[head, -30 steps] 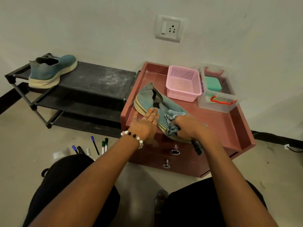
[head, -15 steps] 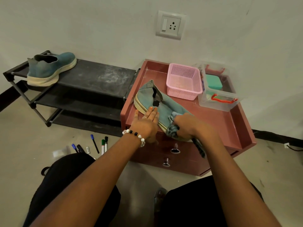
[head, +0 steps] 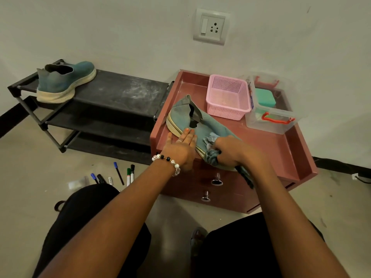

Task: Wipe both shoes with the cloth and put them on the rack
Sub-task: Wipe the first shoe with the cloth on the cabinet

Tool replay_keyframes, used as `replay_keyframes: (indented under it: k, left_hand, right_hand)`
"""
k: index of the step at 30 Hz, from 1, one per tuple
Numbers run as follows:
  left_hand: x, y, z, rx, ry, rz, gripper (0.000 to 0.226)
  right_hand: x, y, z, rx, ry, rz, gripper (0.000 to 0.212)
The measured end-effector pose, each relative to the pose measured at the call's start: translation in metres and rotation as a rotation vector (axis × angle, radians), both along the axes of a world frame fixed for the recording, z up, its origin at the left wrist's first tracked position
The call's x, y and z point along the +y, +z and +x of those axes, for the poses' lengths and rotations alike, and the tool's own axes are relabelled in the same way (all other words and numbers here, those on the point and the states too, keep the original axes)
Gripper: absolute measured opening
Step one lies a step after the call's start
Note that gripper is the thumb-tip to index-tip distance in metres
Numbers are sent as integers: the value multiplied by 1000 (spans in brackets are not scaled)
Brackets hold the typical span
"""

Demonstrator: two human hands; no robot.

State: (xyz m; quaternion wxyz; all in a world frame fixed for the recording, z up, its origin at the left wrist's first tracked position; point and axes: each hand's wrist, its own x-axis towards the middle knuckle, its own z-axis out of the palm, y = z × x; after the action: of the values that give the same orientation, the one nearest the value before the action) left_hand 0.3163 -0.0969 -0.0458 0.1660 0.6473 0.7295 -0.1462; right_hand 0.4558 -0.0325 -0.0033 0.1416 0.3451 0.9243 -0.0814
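Wiping the second shoe [head: 202,125] is, by my reading, the step you are in: one shoe [head: 66,81] already stands on the top shelf of the rack [head: 124,93] at the upper left of the frame, while this one lies on the worktop [head: 281,149], a reddish drawer unit at the centre.

From the head view, your left hand [head: 180,149] lies flat with straight fingers on the near side of the shoe by its sole, pinning it down. Your right hand [head: 230,151] is curled round a bunched cloth [head: 210,149] and presses it on the toe end; a dark tail of the cloth hangs over the front edge of the worktop.

The next move, as I judge it, calls for you to finish the toe and sole edge, then let go of the cloth or set it aside, lift the shoe with a firm hold and carry it leftward to the bare part of the top shelf beside its pair.

This shoe is a blue-grey fabric slip-on with a pale, ribbed sole and a dark tongue; it lies slantwise with its heel towards the upper left, near a pink basket [head: 228,97] without touching it. The upper looks soft and faded; I cannot tell how much dirt remains.
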Motion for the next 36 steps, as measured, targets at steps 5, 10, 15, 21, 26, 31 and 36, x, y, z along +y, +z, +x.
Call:
replay_keyframes:
  k: [5,10,15,21,26,31,36]
  left_hand:
    - [3,0,2,83,-25,-42,119]
    - [1,-1,2,93,3,-23,104]
    - [2,0,-1,24,2,-20,102]
    - [4,-1,3,37,1,-18,105]
    - [1,2,3,52,-4,6,81]
    - [1,4,0,-7,2,9,83]
    - [2,3,1,10,-7,8,88]
  right_hand:
    - [14,-20,-31,75,53,139,35]
    - [11,-15,-23,-13,72,91,60]
    - [3,5,9,-128,-53,-72,17]
    - [15,-12,-18,82,57,7,31]
    - [18,-22,-20,80,73,34,45]
    - [11,-2,-3,-6,3,-90,13]
    - [14,-7,-24,46,42,-18,26]
